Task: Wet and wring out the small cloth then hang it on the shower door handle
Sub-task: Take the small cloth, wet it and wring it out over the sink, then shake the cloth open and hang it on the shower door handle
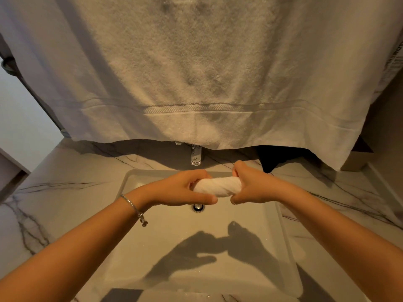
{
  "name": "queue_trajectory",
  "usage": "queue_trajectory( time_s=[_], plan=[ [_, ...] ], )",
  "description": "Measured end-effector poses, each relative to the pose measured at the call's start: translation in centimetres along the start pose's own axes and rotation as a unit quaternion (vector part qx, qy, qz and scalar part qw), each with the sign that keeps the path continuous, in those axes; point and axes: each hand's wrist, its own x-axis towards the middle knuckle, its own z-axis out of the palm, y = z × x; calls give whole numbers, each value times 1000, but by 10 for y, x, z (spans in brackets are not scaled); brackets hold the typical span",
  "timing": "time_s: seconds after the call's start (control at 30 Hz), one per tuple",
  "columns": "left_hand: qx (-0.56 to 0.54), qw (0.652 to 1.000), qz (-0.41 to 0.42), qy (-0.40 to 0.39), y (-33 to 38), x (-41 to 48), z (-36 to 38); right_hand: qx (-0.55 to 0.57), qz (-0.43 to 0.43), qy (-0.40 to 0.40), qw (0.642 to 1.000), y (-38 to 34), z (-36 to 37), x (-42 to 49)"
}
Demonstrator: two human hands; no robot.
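White terry, rolled and twisted into a tight rope: small cloth (218, 185), held level over the sink (281, 236), just above the drain (198, 207) and in front of the tap (195, 154).

Risks from here:
- Slipping from wet fingers if the twist is forced too hard, dropping into the basin.
- Under-wringing, leaving drips for the trip to the shower door handle, which is not in view.
- Drifting sideways past the rim, wetting the marble worktop (72, 168).
- Brushing the big hanging towel (196, 73) close behind the tap while lifting away.

Left hand (181, 190): clenched around the cloth's left end, thumb underneath, bracelet (133, 208) at the wrist.

Right hand (253, 184): clenched around the right end, thumb low, knuckles turned the opposite way.
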Motion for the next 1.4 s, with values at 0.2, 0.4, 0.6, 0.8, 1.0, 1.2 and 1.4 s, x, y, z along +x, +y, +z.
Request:
queue_trajectory(
  time_s=[0.2,0.4,0.6,0.8,1.0,1.2,1.4],
  plan=[
    [-54,994,69,69,-7,-4,-7,151,-22,-51,987,6,-6,-14],
    [58,980,127,143,-10,-9,-3,275,-30,-92,957,15,-6,-17],
    [205,942,165,205,-9,-9,10,416,-9,-242,877,14,6,-17],
    [-389,903,-102,149,4,-6,13,353,-26,-42,934,4,19,-17],
    [-353,909,-74,207,14,-1,16,273,-87,30,958,-10,26,-24],
    [-422,877,-75,215,15,-6,12,329,-87,75,937,-19,23,-30],
    [-261,923,-89,266,9,-10,15,282,-109,189,934,-19,22,-33]
  ],
)
